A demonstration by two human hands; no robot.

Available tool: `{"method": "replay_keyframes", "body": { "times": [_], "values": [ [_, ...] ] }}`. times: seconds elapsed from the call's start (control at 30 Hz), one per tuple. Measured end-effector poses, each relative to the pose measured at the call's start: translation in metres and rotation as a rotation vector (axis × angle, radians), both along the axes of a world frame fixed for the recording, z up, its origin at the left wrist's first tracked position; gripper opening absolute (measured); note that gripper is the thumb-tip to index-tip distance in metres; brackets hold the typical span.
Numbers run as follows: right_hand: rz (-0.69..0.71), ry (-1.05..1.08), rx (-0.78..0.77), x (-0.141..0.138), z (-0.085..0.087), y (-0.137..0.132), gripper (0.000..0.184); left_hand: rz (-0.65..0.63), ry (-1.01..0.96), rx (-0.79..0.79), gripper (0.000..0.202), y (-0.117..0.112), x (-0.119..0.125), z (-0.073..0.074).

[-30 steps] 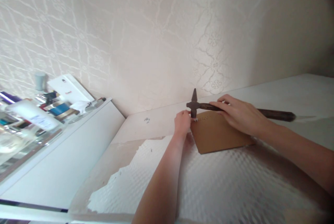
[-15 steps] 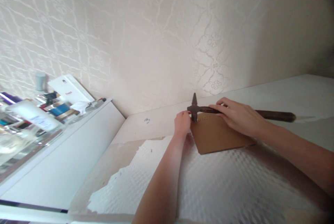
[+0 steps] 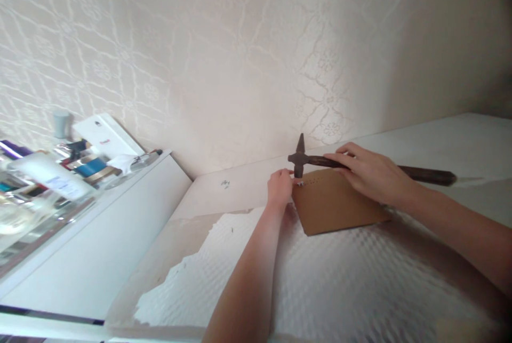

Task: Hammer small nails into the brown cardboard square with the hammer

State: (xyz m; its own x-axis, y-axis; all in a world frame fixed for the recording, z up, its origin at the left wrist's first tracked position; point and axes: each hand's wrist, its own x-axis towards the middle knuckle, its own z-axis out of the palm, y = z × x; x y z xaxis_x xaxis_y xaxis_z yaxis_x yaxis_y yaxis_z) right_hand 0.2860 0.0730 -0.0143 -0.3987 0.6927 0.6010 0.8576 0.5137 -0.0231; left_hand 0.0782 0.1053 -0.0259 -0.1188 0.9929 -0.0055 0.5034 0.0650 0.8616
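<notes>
My right hand (image 3: 370, 172) grips the dark wooden handle of a hammer (image 3: 301, 158) partway along. Its metal head hangs just above the far left corner of a flat brown board (image 3: 340, 204), pointed end up. My left hand (image 3: 280, 187) is closed at that corner, fingertips pinched together beside the hammer head. Whatever those fingers hold is too small and hidden to name. Tiny shiny bits (image 3: 300, 184) show on the board under the head, and a row of small dark marks runs along its far edge.
Below the board lies a white textured sheet (image 3: 228, 257) with a ragged edge, on a pale surface (image 3: 204, 193). A patterned wall (image 3: 240, 65) rises behind. At left, a white cabinet (image 3: 120, 236) carries a white box (image 3: 108, 135) and several small items. Small dark pieces (image 3: 225, 184) lie near the wall.
The hammer head has lifted slightly off the board's corner, and my right hand has risen with it. Tiny shiny bits now show beneath the head. My left hand stays in place.
</notes>
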Motion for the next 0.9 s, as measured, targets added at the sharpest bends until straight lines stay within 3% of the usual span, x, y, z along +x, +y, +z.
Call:
{"method": "replay_keyframes", "body": {
  "times": [0.9],
  "values": [
    [0.049, -0.055, 0.058, 0.003, -0.0025, 0.0044, 0.043, 0.003, -0.033, 0.006, 0.039, -0.0035, 0.0006, 0.004]
  ]
}}
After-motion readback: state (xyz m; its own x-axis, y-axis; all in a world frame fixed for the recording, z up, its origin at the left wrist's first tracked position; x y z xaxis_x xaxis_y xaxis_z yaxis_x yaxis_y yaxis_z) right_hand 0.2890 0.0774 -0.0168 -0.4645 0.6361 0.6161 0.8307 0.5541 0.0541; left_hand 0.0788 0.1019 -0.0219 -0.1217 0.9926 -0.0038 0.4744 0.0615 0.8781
